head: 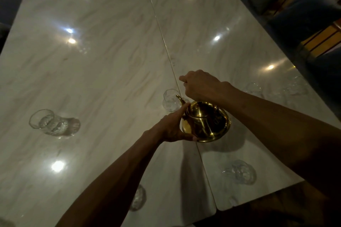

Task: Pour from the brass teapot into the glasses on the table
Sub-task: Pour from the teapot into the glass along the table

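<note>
The brass teapot (204, 123) is tilted forward over the white marble table (103, 72), its spout reaching to the rim of a clear glass (170, 100). My right hand (200, 84) grips the teapot's handle from above; the handle itself is hidden under the fist. My left hand (175, 127) steadies the pot's left side, index finger stretched along the lid and thumb under the body. Whether liquid is flowing cannot be made out. Another glass (51, 122) stands at the left, one (239, 171) near the front right, one (138, 197) partly behind my left forearm.
Several more glasses (276, 88) stand along the table's right edge. Blue upholstered chairs (302, 16) line the right side. A seam (166, 48) runs down the tabletop between two slabs. The table's near edge lies just below the front glasses.
</note>
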`<state>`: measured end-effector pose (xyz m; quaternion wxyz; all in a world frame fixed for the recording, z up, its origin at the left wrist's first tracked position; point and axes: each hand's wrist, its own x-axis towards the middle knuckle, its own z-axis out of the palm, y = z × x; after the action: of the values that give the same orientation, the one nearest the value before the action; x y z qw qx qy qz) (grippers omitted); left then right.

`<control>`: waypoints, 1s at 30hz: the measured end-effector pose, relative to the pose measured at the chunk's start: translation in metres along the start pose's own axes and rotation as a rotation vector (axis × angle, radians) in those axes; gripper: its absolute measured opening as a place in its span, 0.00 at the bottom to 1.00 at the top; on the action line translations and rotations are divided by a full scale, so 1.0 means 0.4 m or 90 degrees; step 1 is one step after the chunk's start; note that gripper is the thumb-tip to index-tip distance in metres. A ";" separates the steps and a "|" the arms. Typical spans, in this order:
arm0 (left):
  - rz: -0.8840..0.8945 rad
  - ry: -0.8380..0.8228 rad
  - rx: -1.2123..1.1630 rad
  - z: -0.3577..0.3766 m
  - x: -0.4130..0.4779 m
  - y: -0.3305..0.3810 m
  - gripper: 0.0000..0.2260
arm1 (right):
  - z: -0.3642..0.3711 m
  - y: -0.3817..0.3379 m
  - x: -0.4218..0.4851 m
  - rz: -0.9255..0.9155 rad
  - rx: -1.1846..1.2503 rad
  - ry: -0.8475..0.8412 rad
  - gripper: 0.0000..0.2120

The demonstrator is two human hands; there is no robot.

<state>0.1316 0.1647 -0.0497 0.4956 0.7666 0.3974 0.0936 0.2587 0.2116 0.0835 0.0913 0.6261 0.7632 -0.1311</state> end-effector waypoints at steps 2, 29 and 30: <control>-0.006 -0.001 -0.002 0.002 0.002 0.000 0.54 | -0.001 0.001 0.000 0.004 0.008 0.001 0.22; -0.024 -0.008 -0.026 0.007 0.002 -0.006 0.54 | -0.003 -0.005 0.017 0.014 0.009 -0.012 0.20; -0.025 -0.008 -0.028 0.008 0.002 -0.005 0.54 | -0.003 -0.006 0.018 0.014 0.006 -0.015 0.20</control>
<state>0.1328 0.1637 -0.0532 0.5163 0.7483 0.4070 0.0878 0.2551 0.2181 0.0826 0.0991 0.6333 0.7545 -0.1409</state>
